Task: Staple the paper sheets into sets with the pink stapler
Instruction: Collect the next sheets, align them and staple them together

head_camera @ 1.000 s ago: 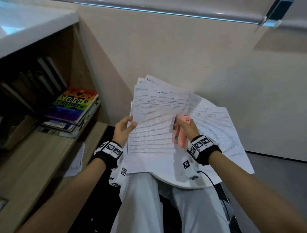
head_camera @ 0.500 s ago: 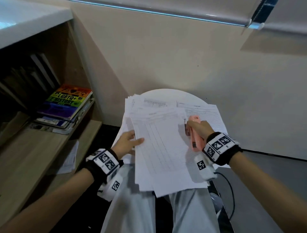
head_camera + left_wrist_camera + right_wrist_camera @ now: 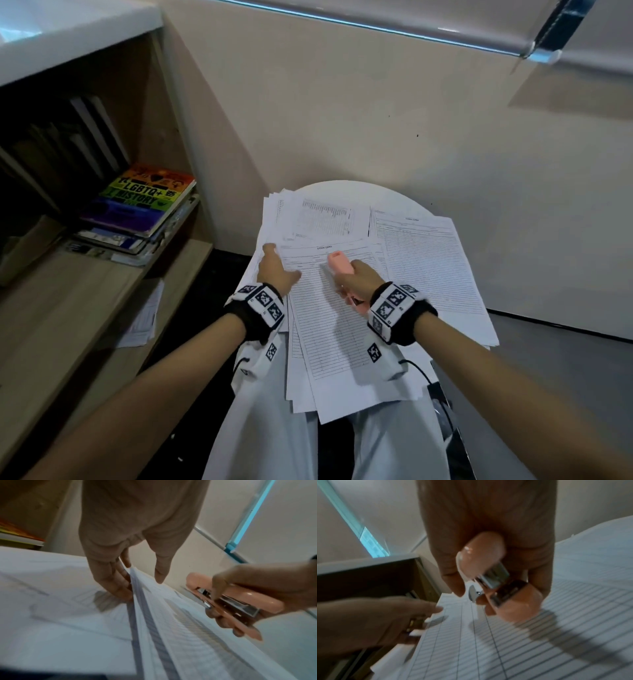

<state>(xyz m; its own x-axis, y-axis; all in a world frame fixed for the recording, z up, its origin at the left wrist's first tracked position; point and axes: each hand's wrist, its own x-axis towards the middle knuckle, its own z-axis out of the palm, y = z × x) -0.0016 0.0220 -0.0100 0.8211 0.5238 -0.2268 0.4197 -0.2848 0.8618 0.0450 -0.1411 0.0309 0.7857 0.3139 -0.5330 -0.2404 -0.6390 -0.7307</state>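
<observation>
A set of lined paper sheets (image 3: 329, 335) lies flat, half on the round white table (image 3: 346, 188) and half over my lap. My left hand (image 3: 277, 262) holds its top-left corner; in the left wrist view the fingers (image 3: 116, 582) sit under the sheets' edge (image 3: 137, 580) and the thumb rests on top. My right hand (image 3: 347, 279) grips the pink stapler (image 3: 337, 262) just above the set's upper part, nose pointing away from me. The right wrist view shows the stapler (image 3: 481, 555) with its jaws apart and no paper between them.
More sheets lie on the table: a pile at the back (image 3: 322, 219) and a pile on the right (image 3: 424, 267). A wooden shelf with stacked books (image 3: 137, 209) and a loose sheet (image 3: 144, 315) stands to the left. A wall is close behind; a black cable (image 3: 419, 371) hangs at right.
The set, held upright a second ago, has come down flat onto the table and lap. My left hand slid up to its top-left corner; my right hand kept the stapler.
</observation>
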